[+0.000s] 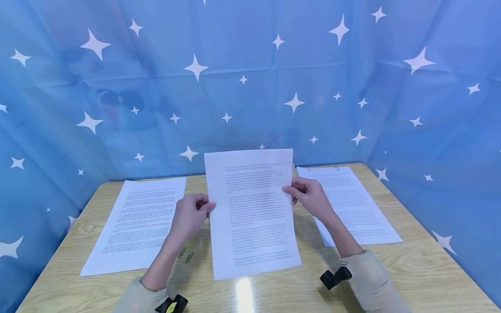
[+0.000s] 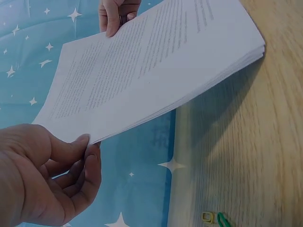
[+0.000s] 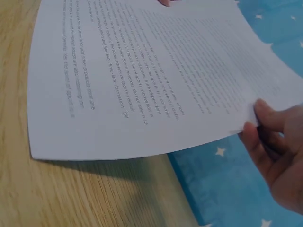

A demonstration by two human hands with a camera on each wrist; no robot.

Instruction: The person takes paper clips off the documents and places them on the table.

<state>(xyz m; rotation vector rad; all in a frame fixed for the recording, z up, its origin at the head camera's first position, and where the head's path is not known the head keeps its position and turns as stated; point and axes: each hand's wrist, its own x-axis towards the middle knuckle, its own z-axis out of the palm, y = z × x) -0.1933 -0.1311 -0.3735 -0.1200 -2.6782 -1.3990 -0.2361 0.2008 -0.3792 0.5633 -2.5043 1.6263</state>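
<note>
A stack of printed paper sheets [image 1: 254, 213] stands raised between both hands, its lower edge close over the table. My left hand [image 1: 192, 215] pinches its left edge between thumb and fingers; in the left wrist view several layered sheets [image 2: 189, 71] show along the side. On the opposite edge my right hand [image 1: 311, 198] pinches the stack, thumb on the printed face. The right wrist view shows the lines of text and the right thumb [image 3: 270, 116] at the margin.
On the wooden table [image 1: 274, 295], printed pages [image 1: 145, 221] lie at the left. More pages [image 1: 352, 204], with paper clips [image 1: 337, 168] on their top edge, lie at the right. Loose green and yellow paper clips [image 1: 189, 257] lie beside the left forearm. A blue star-patterned curtain [image 1: 250, 95] hangs behind.
</note>
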